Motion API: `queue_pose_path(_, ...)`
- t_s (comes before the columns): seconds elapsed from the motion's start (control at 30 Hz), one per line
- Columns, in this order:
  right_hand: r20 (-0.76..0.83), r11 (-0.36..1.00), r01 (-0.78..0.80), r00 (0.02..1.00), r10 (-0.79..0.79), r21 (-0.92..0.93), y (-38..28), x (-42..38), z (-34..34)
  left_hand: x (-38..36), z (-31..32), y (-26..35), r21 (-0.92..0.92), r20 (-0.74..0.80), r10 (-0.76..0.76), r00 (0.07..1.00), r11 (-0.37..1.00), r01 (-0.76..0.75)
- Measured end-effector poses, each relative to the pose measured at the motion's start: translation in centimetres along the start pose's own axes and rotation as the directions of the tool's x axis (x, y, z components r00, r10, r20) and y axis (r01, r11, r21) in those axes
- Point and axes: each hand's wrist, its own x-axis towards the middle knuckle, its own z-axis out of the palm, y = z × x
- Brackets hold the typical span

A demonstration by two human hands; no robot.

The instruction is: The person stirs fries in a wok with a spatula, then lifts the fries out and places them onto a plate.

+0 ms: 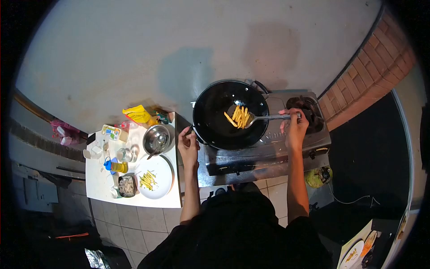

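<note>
The right hand (pixel 295 130) grips a skimmer (pixel 264 118) lying leftward, its fries (pixel 239 116) over the wok (pixel 226 114), whose near rim handle the left hand (pixel 188 143) clasps

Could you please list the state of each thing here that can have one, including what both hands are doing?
Left hand: closed on the wok handle.
Right hand: closed on the spatula handle.
Wok: on the stove, holding fries.
Spatula: loaded with fries, over the wok.
Right burner: uncovered, no flame visible.
White plate: on the side table, a few fries on it.
Steel bowl: upright, utensil inside.
Oil bottle: lying down, capped.
</note>
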Motion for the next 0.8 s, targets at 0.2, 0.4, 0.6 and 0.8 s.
queue_pose_path(0.2, -0.024, 1.0, 0.031, 0.999, -0.031, -0.004, 1.5, -0.9, -0.2, -0.1, 0.4, -0.1, 0.018, 0.043, -0.007, 0.999, 1.0, 0.006)
queue_pose_path(0.4, -0.047, 0.998, 0.064, 0.997, -0.065, -0.027, 0.3, -1.3, -0.1, -0.4, 0.1, 0.3, -0.005, 0.095, -0.028, 0.995, 1.0, 0.028)
queue_pose_path(0.6, -0.085, 0.993, 0.112, 0.99, -0.109, 0.032, -2.8, -1.2, 0.7, -1.0, 0.6, 0.6, 0.005, 0.141, -0.07, 0.988, 0.998, 0.07)
queue_pose_path(0.8, -0.147, 0.996, 0.089, 0.985, -0.086, 0.018, -0.1, -3.3, 0.0, -2.1, 0.4, 0.5, 0.065, 0.206, -0.14, 0.969, 0.989, 0.129)
